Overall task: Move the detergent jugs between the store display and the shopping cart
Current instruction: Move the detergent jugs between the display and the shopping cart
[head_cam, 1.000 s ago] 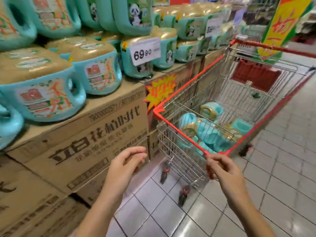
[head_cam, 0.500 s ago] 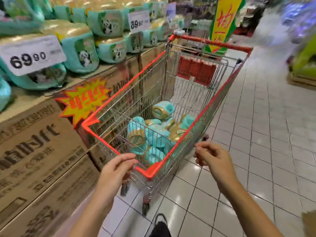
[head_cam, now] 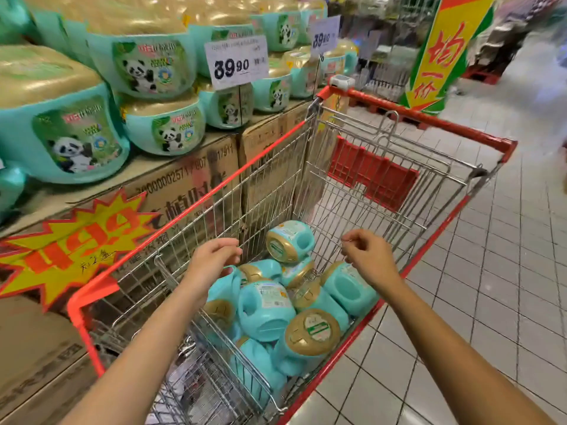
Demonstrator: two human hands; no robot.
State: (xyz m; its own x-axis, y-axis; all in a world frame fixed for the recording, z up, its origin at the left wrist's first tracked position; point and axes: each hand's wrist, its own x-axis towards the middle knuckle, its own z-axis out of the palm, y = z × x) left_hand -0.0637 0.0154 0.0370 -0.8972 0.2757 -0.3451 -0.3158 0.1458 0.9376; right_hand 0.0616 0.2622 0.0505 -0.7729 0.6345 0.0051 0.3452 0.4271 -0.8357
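White tiled store aisle, with the shopping cart (head_cam: 310, 167) parked right against the display of cardboard boxes (head_cam: 184, 191). A heap of teal detergent jugs (head_cam: 267, 314) with gold caps lies in the cart's basket, and more jugs sit stacked on top of the boxes beside it. Both hands hover over the heap, holding nothing: left hand (head_cam: 211, 259) loosely curled, right hand (head_cam: 368, 256) curled too, fingers bent inward.

White price tag (head_cam: 236, 61) reading 39.90, with a second price tag (head_cam: 324, 36) behind it; yellow-and-red starburst sign (head_cam: 72, 245) fixed to stacked cardboard cartons (head_cam: 196, 185); yellow hanging banner (head_cam: 446, 47) with red characters; pale tiled floor (head_cam: 506, 271).
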